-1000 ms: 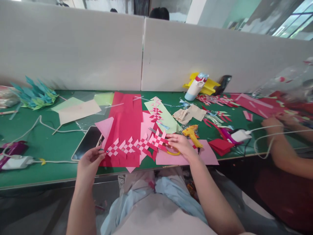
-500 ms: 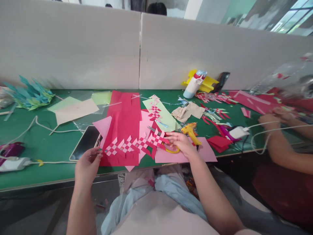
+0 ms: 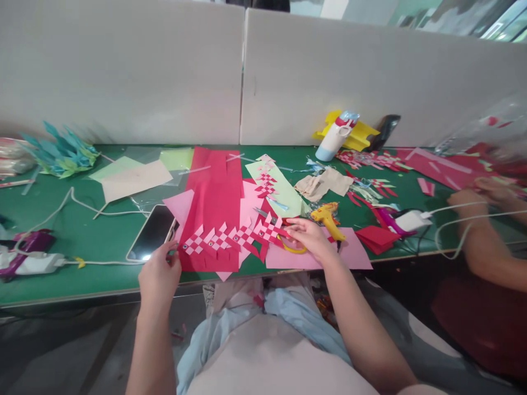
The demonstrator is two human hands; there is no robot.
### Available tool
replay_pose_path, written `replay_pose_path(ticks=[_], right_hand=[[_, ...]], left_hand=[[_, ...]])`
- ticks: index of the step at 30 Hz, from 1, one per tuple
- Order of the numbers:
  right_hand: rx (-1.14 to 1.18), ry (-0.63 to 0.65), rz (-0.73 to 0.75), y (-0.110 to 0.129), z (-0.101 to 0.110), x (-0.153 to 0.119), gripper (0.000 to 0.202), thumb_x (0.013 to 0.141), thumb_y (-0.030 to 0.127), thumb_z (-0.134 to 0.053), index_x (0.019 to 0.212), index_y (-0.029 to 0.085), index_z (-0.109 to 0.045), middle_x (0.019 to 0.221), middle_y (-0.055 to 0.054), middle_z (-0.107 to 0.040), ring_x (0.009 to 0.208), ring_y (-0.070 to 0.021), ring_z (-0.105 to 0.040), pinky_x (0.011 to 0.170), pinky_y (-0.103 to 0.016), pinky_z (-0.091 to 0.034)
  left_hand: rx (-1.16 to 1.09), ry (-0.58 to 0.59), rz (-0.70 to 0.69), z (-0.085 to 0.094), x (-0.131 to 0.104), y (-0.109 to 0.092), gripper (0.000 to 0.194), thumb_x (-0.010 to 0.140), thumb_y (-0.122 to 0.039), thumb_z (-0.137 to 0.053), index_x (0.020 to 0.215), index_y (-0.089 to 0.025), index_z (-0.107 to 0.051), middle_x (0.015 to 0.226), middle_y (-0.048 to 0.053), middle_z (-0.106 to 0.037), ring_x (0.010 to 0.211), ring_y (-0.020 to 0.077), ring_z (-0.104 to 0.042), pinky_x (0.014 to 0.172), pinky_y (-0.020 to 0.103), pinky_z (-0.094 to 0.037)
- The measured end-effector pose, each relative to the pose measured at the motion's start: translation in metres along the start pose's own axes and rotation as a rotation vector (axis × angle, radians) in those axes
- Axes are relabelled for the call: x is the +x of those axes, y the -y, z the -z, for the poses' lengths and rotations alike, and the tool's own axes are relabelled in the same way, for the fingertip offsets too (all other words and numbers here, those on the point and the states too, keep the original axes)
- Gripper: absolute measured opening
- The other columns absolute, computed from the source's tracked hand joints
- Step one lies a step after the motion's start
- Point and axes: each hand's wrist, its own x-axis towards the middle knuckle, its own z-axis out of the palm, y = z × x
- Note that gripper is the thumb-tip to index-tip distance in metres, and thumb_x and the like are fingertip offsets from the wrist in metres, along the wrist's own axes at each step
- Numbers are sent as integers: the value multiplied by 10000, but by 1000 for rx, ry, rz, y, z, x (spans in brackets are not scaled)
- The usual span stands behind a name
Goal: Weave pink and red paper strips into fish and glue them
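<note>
Pictured at a long green tabletop (image 3: 102, 282), with a tall red paper sheet (image 3: 212, 192) between both hands. Laid out from left hand (image 3: 160, 269) to right hand (image 3: 308, 238): a row of four pink-and-red woven paper fish (image 3: 244, 235), touched at the tail by half-bent right fingers, tip beside curled left ones; whether pinched at either end, impossible to tell. Just beyond the left hand, a flat black-screened phone (image 3: 153, 235); beside right fingertips, yellow-handled scissors (image 3: 294, 250).

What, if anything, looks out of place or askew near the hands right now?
One thing: the yellow-handled scissors lie partly hidden under the right end of the row of woven paper fish, beside the right hand. That seems an awkward spot for a tool. I see no spill.
</note>
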Motion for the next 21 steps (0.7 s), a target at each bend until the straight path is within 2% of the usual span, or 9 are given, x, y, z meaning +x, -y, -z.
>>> replay_pose_path(ticks=[8,13,15,18,21], right_hand=[[28,9,-61,9,-10,-2,406,687,224,-738,1073,154,-636,797,-36,-671,582,-110,-629,455,-171,-476],[35,18,-95,14,-14,-4,406,701,223,-729,1085,144,-623,781,-39,-675,558,-103,-620,454,-173,-475],[31,12,-95,14,-15,-4,413,694,222,-734,1085,146,-624,790,-39,-677,580,-106,-629,470,-173,-483],[23,2,-92,12,-14,-4,429,677,230,-750,1081,152,-630,794,-38,-676,589,-109,-630,465,-169,-474],[27,15,-87,11,-14,-3,444,673,252,-752,1085,149,-624,742,-28,-665,533,-99,-592,435,-174,-447]], left_hand=[[-73,16,6,-1,4,3,363,770,-262,-526,1116,-247,-636,1047,36,-710,845,228,-657,696,311,-451],[-106,-59,38,1,4,4,307,777,-251,-520,1050,-256,-660,1010,12,-724,866,206,-668,716,291,-460],[-95,-49,45,1,4,3,307,787,-251,-519,1061,-261,-655,999,1,-728,860,196,-672,718,284,-466],[19,17,-4,-1,5,-1,328,816,-277,-514,1118,-246,-637,1021,16,-723,870,215,-667,717,303,-474],[160,8,-122,-7,5,-4,330,849,-306,-492,1126,-196,-634,1067,72,-704,936,258,-647,754,338,-482]])
